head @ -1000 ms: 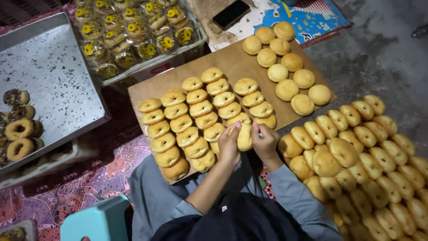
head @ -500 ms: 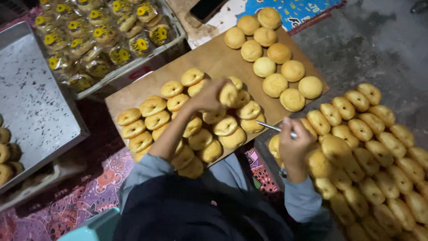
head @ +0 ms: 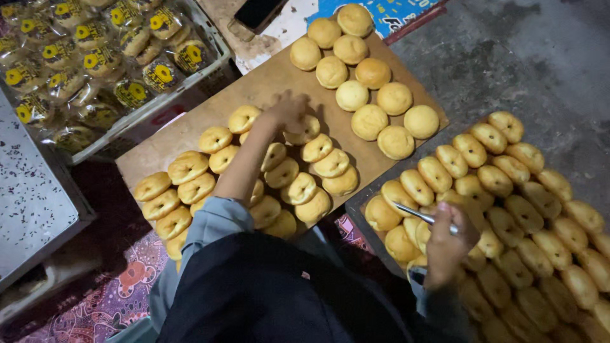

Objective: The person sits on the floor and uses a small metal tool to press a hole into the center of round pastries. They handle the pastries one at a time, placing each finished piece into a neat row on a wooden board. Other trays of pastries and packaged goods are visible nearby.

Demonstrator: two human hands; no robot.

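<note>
Left hand [head: 289, 111] reaches over the wooden board [head: 190, 136], fingers curled loosely on a flattened golden bun [head: 304, 129] in the rows. Right hand [head: 448, 232] is fisted around a thin metal tool [head: 419, 216] over the tray of oval buns [head: 508, 209]. Smooth round buns [head: 372, 95] sit beyond.

Matt wooden board [head: 190, 136], shiny metal knife [head: 422, 216], glossy plastic-wrapped pastries [head: 95, 60], rough grey concrete floor [head: 508, 57]

Wooden board [head: 190, 136] on floor [head: 508, 57], carrying buns [head: 372, 121].
</note>
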